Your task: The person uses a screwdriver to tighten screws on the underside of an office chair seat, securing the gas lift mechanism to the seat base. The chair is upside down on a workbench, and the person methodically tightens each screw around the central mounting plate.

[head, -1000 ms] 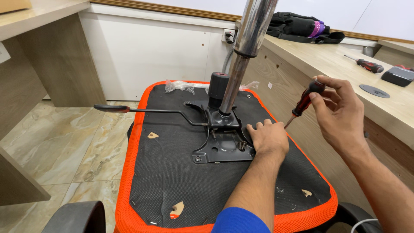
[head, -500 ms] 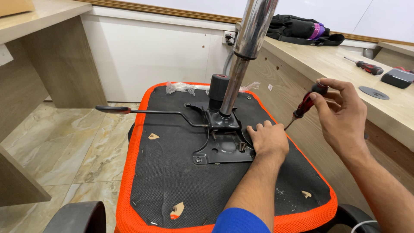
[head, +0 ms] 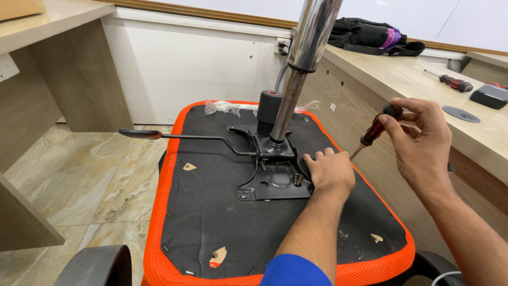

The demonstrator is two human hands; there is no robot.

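An upturned office chair seat (head: 222,222) with black underside and orange rim lies in front of me. A black metal mechanism plate (head: 272,177) is on it, with a chrome gas-lift column (head: 307,58) rising from it and a lever (head: 174,136) reaching left. My left hand (head: 329,172) rests on the plate's right edge, fingertips touching the metal near a bolt (head: 297,180). My right hand (head: 420,143) holds a red and black screwdriver (head: 375,130) by the handle; its tip points down towards my left hand.
A wooden desk (head: 402,79) runs along the right, holding a black bag (head: 373,36), a second screwdriver (head: 450,81), a dark case (head: 489,95) and a round grey disc (head: 461,114). Another desk (head: 47,79) stands at left. A chair wheel (head: 92,265) is bottom left. Tiled floor.
None of the objects have moved; both hands hold nearly the same pose, the screwdriver staying tilted near my left hand.
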